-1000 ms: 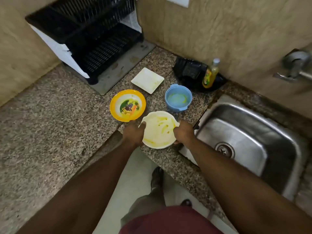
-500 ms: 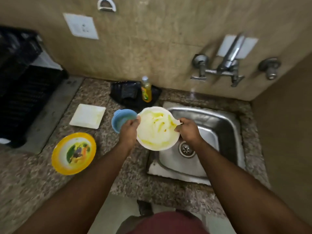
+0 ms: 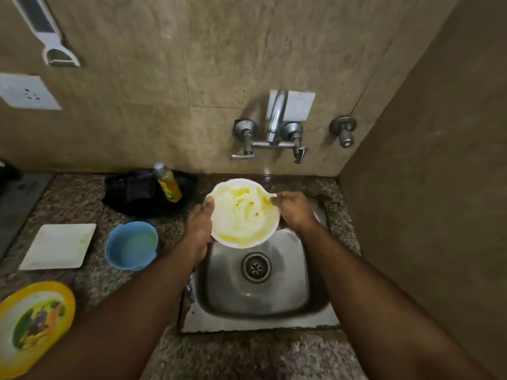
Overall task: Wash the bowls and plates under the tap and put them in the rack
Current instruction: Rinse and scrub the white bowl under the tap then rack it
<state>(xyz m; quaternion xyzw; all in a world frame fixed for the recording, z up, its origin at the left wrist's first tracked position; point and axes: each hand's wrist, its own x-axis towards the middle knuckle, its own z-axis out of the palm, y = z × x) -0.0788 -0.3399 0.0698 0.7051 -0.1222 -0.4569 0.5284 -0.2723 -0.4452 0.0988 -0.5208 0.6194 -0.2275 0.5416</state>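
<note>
- Two hands grip one white bowl [image 3: 244,215] at mid-frame: the left hand [image 3: 200,226] curls round its left rim, thumb on the edge, and the right hand [image 3: 295,212] pinches the small handle on its right side.
- Yellow smears coat the bowl's inside; it sits above the far end of the steel sink [image 3: 274,300], below the wall tap [image 3: 275,119].
- Left on the tabletop [image 3: 90,198] are a blue bowl [image 3: 131,245], a white square plate [image 3: 59,246] and a yellow plate [image 3: 33,325].
- A soap bottle [image 3: 167,182] stands behind them.
</note>
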